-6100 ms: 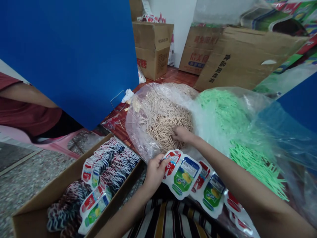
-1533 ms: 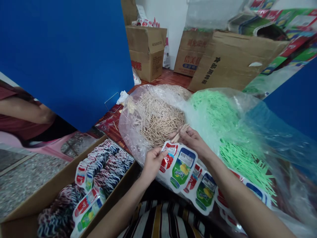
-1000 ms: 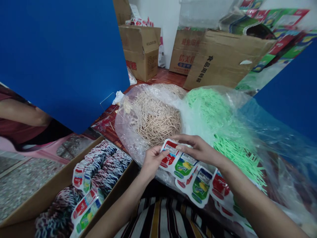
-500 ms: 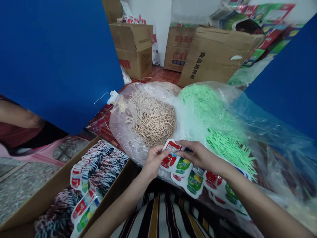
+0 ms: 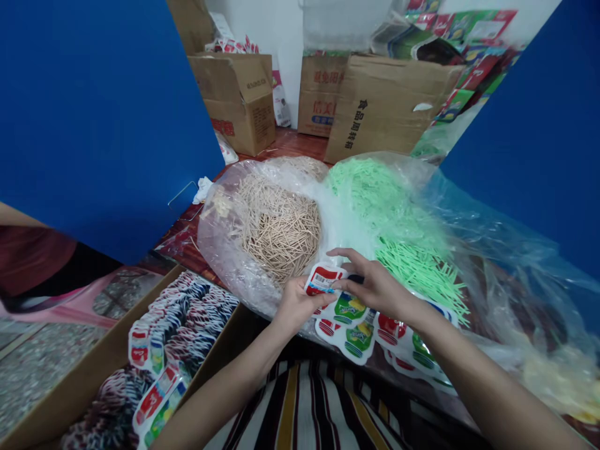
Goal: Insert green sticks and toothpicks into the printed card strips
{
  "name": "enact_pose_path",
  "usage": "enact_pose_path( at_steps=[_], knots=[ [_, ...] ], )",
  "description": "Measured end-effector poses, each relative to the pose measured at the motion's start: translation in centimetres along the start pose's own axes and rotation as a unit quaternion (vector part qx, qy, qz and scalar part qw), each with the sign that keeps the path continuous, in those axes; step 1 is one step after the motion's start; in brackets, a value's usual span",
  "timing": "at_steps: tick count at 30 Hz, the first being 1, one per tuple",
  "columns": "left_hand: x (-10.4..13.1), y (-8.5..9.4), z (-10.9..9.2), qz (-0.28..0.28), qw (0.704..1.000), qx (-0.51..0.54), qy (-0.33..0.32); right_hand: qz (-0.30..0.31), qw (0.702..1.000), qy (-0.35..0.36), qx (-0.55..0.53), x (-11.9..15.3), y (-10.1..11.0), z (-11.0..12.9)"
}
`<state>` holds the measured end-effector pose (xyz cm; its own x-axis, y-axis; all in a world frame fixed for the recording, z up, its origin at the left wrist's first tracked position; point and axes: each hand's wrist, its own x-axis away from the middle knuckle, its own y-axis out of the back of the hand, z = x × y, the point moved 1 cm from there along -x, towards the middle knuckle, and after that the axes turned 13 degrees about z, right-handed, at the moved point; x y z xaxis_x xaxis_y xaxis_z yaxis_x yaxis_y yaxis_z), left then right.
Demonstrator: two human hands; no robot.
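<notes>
A small white-edged plastic packet [image 5: 323,279], shaped like a drink bottle with a red printed label, is pinched by my left hand [image 5: 296,303] at its lower left, thumb in front. My right hand [image 5: 377,284] grips the packet's right edge, its thumb or a fingertip over the front and the index finger curved above the top. Just below both hands lie several similar bottle-shaped packets [image 5: 359,337] with red and green labels, overlapping on the plastic. Whatever is behind the held packet is hidden.
Beyond my hands, clear bags hold thin beige sticks [image 5: 290,237] and green sticks [image 5: 417,262]. An open carton [image 5: 89,369] of packed packets stands at lower left. Cardboard boxes [image 5: 389,106] stand at the back, between blue panels [image 5: 94,112]. Another person's arm [image 5: 19,215] shows at far left.
The view has shifted slightly, moving the scene left. My right hand's fingers have spread a little, with the index finger lifted. The packet stays in my left hand, its label more exposed.
</notes>
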<state>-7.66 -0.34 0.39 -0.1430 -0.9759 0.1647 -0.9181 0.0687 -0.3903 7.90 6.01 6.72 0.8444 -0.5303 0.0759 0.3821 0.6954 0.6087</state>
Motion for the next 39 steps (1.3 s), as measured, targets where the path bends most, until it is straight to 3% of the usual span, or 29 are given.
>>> enact_pose_path(
  at_steps=[5,9,14,18,22,26,29,32,34,39],
  knots=[
    [0.4,-0.3,-0.2,0.026,0.998,-0.015,0.05,0.009,0.999,0.012,0.038,0.5,-0.2,-0.2],
    [0.5,-0.3,0.2,-0.003,1.0,-0.012,0.021,-0.012,0.996,0.008,0.083,0.8,0.0,0.1],
    [0.3,-0.6,0.3,0.025,0.998,-0.046,0.02,-0.033,0.988,-0.008,0.15,1.6,0.7,0.4],
    [0.5,-0.7,-0.1,0.02,0.997,-0.074,-0.021,-0.05,0.991,0.002,0.12,2.6,0.6,0.2],
    [0.5,-0.8,0.3,0.018,0.997,-0.077,-0.017,-0.082,0.991,-0.027,0.106,3.0,0.3,-0.1],
    [0.4,-0.7,0.8,-0.006,0.995,-0.096,-0.031,-0.076,0.993,-0.026,0.081,3.0,0.5,-0.4],
    [0.4,-0.6,0.4,-0.041,0.979,-0.17,-0.103,-0.108,0.989,0.044,0.094,3.3,0.5,-0.3],
    [0.9,-0.6,-1.0,-0.086,0.931,-0.282,-0.218,-0.157,0.963,0.144,0.166,3.8,0.2,-0.2],
    [1.2,-0.6,-1.8,-0.085,0.902,-0.326,-0.27,-0.177,0.942,0.176,0.223,4.2,-0.2,-0.3],
    [1.5,-0.4,-2.5,-0.05,0.866,-0.36,-0.342,-0.213,0.9,0.197,0.325,4.8,-1.2,-1.0]
  ],
)
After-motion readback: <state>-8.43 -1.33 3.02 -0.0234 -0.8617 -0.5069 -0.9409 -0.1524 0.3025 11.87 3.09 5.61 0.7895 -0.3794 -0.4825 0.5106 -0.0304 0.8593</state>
